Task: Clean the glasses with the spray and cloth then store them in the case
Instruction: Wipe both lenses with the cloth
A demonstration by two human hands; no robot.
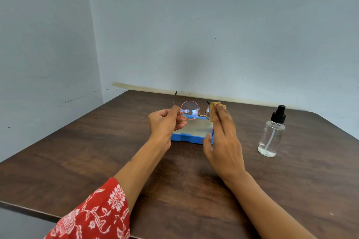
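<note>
Round glasses (190, 110) with a thin pink-gold frame hang in the air above the table, temples unfolded and pointing away from me. My left hand (165, 122) pinches the frame at the left lens rim and hinge. A tan cloth (214, 109) covers the right lens, and my right hand (223, 137) presses it there with straight fingers, thumb spread low. Below the glasses lies an open blue case (191, 138) with a grey lining. A clear spray bottle (272, 134) with a black pump top stands upright to the right.
The dark wooden table (97, 151) meets a pale blue wall at the back, with a second wall at the left. The table's near edge runs diagonally at the lower left. A red patterned sleeve (93, 213) covers my left forearm.
</note>
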